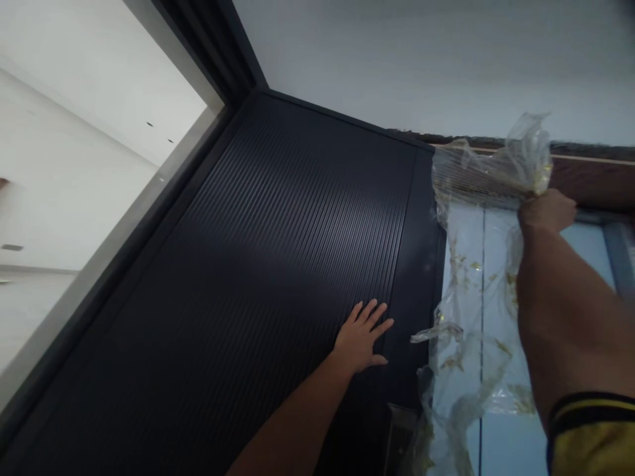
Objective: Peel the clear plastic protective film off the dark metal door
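**Plastic film gripped at the top of the dark door**

Up went the view, and the dark ribbed door (278, 264) filled the middle of it, tilted across the frame. The left hand (361, 337) lay flat against the door, low on its ribbed face and close to its right edge, fingers spread and thumb out. That grip was fully open and held nothing; only the palm pressed on the panel.

Right of the door, the right hand (546, 210) was raised high, level with the door's top corner. Its grip was closed tight on a bunched wad of clear plastic film (489, 173), the fist wrapped round the crumpled part. From the fist the film ran left to the door's upper right corner and hung down along the door's right edge in loose, wrinkled folds, speckled with yellowish bits. A torn flap stuck out toward the left hand, near it but not touching.

Behind the hanging film, a pale blue panel (496, 436) stood just right of the door. Above that ran a brown strip (590, 175), and over the door spread the grey ceiling (421, 59). A yellow sleeve with a dark cuff (588, 436) showed at the bottom, well right of the door. Left of the door, a grey frame (124, 218) bordered a bright white wall (64, 152).
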`<state>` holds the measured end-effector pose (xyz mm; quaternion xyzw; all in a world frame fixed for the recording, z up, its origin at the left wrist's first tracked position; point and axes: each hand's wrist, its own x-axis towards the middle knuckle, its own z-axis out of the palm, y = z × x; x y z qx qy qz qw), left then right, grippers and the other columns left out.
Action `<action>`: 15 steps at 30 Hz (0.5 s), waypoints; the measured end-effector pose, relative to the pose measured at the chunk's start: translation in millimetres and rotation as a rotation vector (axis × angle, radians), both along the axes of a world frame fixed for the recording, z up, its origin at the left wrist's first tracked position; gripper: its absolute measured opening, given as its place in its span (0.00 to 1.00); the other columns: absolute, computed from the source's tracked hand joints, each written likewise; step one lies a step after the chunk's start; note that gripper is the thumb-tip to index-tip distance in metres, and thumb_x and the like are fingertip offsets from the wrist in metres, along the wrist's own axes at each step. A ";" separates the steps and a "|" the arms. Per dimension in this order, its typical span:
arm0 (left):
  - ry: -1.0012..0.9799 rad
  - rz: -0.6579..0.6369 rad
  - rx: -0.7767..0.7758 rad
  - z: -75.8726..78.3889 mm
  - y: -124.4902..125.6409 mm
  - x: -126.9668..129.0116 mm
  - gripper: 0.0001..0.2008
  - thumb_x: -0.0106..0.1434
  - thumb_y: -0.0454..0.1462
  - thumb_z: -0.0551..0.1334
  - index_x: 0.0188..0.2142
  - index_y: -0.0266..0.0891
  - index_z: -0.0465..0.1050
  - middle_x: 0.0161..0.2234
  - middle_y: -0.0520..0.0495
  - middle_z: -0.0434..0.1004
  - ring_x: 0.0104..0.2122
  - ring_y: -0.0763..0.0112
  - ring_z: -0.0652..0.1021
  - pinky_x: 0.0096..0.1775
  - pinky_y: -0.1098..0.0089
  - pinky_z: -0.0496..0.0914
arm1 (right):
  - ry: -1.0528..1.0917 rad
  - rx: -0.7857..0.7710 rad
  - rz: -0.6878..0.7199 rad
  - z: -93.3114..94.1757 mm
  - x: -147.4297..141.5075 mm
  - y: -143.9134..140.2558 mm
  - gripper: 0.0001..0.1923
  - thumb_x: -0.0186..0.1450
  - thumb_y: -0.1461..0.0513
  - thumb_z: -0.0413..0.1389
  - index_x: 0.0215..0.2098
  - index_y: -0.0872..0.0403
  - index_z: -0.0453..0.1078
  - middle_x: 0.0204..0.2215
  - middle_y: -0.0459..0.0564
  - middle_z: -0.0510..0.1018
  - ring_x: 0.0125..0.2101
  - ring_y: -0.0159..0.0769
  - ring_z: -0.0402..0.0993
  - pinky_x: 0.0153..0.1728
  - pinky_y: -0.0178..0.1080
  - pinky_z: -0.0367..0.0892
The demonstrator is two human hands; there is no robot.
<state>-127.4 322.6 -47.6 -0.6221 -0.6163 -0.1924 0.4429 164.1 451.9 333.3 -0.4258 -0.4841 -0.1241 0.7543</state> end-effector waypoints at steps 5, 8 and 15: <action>0.015 -0.006 0.024 -1.2 3.8 -1.6 0.43 0.67 0.60 0.60 0.74 0.48 0.51 0.76 0.47 0.36 0.75 0.53 0.43 0.72 0.46 0.46 | 0.111 -0.105 0.016 -15.9 15.8 8.0 0.22 0.71 0.62 0.59 0.57 0.71 0.75 0.52 0.80 0.76 0.58 0.59 0.73 0.55 0.51 0.71; 0.016 -0.005 0.020 -1.1 4.6 -1.9 0.43 0.67 0.60 0.59 0.74 0.48 0.51 0.76 0.46 0.36 0.75 0.53 0.42 0.72 0.46 0.46 | 0.131 -0.127 0.006 -21.7 21.7 12.9 0.23 0.70 0.62 0.59 0.58 0.71 0.75 0.52 0.79 0.76 0.59 0.57 0.73 0.54 0.48 0.71; 0.050 -0.018 0.067 -4.2 10.9 -5.4 0.43 0.66 0.61 0.60 0.74 0.48 0.52 0.76 0.47 0.37 0.75 0.54 0.43 0.72 0.47 0.46 | 0.177 -0.173 -0.011 -28.3 35.7 28.6 0.24 0.70 0.61 0.59 0.58 0.71 0.75 0.51 0.81 0.76 0.58 0.57 0.73 0.51 0.48 0.69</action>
